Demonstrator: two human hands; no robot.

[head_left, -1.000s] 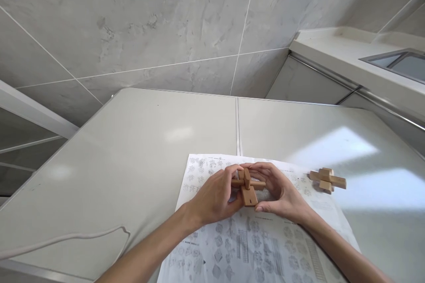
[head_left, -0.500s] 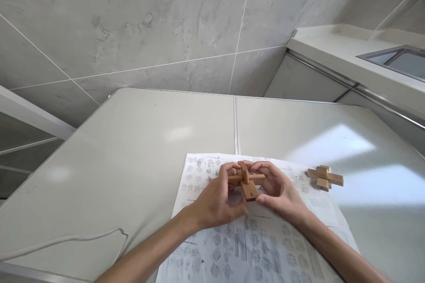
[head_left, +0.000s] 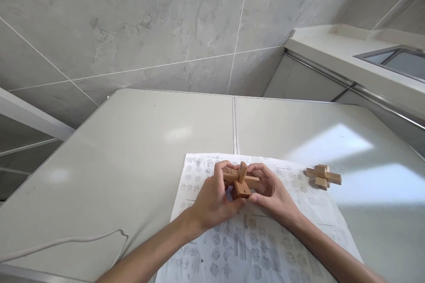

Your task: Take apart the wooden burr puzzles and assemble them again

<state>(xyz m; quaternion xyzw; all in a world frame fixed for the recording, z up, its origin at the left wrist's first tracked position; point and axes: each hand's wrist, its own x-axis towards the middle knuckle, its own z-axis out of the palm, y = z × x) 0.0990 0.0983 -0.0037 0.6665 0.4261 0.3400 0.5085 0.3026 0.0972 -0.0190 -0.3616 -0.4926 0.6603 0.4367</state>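
Observation:
Between both hands is a brown wooden interlocking puzzle (head_left: 241,182) made of crossed bars, held just above the printed sheet. My left hand (head_left: 215,194) curls round its left side, with the thumb near the lower block. On the other side my right hand (head_left: 270,188) grips it, fingers behind and thumb tip against the block's lower right edge. The fingers partly hide the back of the puzzle. A second wooden puzzle (head_left: 322,176), lighter in colour and also cross-shaped, lies to the right, partly over the sheet's edge.
A creased paper sheet (head_left: 245,239) with printed puzzle diagrams lies under the hands on a pale table (head_left: 149,141). A white cable (head_left: 66,239) runs along the lower left. Behind stands a grey tiled wall (head_left: 149,22); a white counter (head_left: 335,48) is at the right.
The held puzzle has tilted, so its lower block now shows its end face more. Both hands have shifted slightly left with it, and my left thumb has come nearer the block.

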